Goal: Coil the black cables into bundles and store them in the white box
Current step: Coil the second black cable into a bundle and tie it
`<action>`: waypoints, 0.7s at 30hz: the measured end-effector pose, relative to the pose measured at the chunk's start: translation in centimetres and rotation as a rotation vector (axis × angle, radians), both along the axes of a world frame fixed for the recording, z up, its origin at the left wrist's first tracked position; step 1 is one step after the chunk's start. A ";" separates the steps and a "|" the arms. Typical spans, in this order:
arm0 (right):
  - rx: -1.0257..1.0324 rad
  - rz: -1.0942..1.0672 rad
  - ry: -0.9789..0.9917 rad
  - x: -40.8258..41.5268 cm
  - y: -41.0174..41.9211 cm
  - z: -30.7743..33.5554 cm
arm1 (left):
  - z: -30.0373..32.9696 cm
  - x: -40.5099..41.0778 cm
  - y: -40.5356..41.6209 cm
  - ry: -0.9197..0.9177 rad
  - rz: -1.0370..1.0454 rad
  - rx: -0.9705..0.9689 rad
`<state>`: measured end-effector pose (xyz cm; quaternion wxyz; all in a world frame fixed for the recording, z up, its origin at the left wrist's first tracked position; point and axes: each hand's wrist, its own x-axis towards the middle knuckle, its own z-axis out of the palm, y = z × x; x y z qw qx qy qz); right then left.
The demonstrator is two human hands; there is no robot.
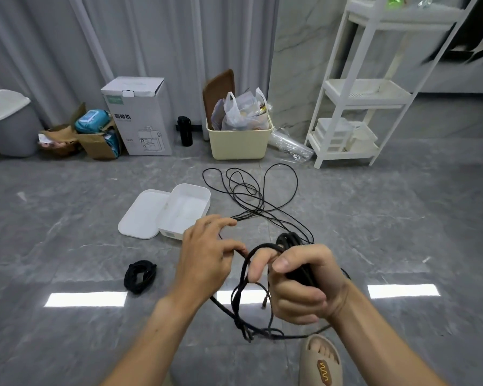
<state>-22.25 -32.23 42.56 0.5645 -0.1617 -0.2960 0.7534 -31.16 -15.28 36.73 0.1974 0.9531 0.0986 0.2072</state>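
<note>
Thin black cable (258,196) sprawls in loose loops; right hand (301,285) grips its coils, left hand (207,254) seemingly pinching a strand.

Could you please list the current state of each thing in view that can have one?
White plastic box: open, nothing inside.
White flat lid: off, lying on the floor against the box.
Coiled black cable bundle: finished, lying on the floor outside the box.
Loose black cable: partly coiled, the rest sprawled on the floor.
Right hand: gripping the coils.
Left hand: fingers pinching a strand.
</note>
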 end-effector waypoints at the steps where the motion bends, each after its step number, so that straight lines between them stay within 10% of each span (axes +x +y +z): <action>1: 0.010 -0.038 -0.002 0.0 0.1 0.7 | 0.1 -0.2 -0.4 0.009 -0.006 0.050; 15: 0.235 -0.355 -0.056 0.5 1.4 18.7 | 13.0 0.3 -1.5 -0.274 -0.217 0.108; 21: 0.310 -0.466 -0.249 0.0 0.5 28.1 | 25.0 -0.2 -3.1 -0.302 -0.236 -0.571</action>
